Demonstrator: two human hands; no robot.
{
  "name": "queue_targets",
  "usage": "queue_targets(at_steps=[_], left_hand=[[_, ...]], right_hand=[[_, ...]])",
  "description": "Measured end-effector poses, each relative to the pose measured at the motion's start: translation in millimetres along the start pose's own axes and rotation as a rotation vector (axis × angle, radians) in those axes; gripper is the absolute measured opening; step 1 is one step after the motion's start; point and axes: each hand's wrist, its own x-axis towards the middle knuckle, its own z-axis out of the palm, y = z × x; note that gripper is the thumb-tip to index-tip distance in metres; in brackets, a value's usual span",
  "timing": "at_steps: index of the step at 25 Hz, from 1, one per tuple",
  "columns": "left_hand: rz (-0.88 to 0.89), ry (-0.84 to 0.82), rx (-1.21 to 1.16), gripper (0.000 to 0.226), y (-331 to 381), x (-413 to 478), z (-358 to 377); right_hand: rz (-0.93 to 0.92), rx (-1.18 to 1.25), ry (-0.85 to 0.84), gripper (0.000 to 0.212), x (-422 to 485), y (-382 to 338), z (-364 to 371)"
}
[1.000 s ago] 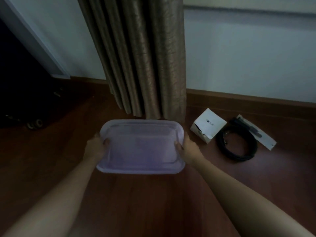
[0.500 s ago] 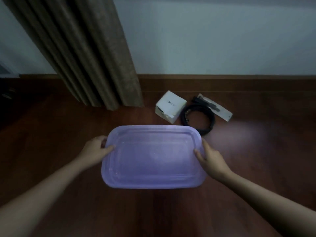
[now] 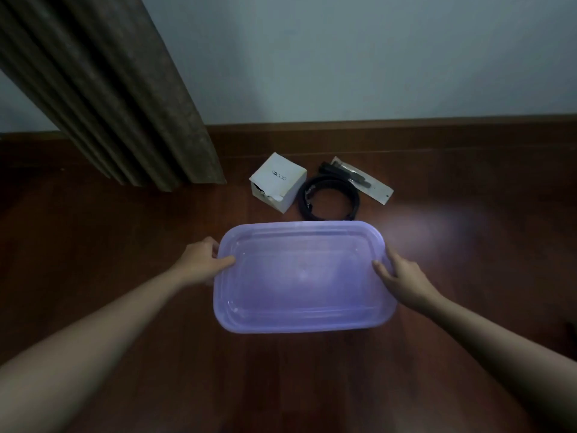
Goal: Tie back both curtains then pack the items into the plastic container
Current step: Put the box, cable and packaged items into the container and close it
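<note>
The left hand [image 3: 199, 260] and right hand [image 3: 404, 278] grip the short ends of the plastic container [image 3: 303, 276], lying crosswise.

plastic container [image 3: 303, 276] — moved off curtain [image 3: 125, 104] | now just before box [image 3: 278, 182]; cable [image 3: 355, 200]

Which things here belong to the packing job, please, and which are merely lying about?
Job: plastic container, gripped by left hand and right hand; white box; black coil; clear packet; curtain.
Merely there: floor, skirting board, wall.
</note>
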Motion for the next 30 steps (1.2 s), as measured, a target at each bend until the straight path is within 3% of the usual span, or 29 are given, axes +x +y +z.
queue_targets(at_steps=[4, 7, 12, 15, 23, 25, 27, 30], left_hand=[[0.088, 0.031, 0.216, 0.055, 1.8, 9.7, 1.4], [0.148, 0.029, 0.244, 0.072, 16.7, 24.5, -2.2], [0.198, -0.025, 0.180, 0.059, 26.9, 38.6, -2.7], [0.193, -0.025, 0.196, 0.056, 23.2, 37.1, -1.7], [0.202, 0.066, 0.340, 0.054, 50.8, 17.5, -20.2], [0.256, 0.115, 0.314, 0.050, 67.7, 12.4, -32.7], [0.347, 0.147, 0.246, 0.047, 89.2, 10.0, -37.8], [0.473, 0.142, 0.067, 0.055, 125.5, 9.0, -15.5]], right_hand=[[0.042, 0.056, 0.020, 0.060, -0.1, 3.7, 2.9], [0.073, 0.042, 0.030, 0.051, -0.2, 1.9, 3.4], [0.109, 0.163, 0.039, 0.060, 11.3, -2.7, 2.6], [0.134, 0.161, 0.043, 0.049, 10.0, -5.5, 13.5], [0.145, 0.248, 0.279, 0.032, 3.0, -25.8, 1.7], [0.134, 0.465, 0.320, 0.021, 5.4, -24.8, -21.6], [0.096, 0.785, 0.298, 0.022, 7.8, -12.6, -51.3], [0.094, 0.976, 0.352, 0.025, -0.7, 29.9, -79.9]])
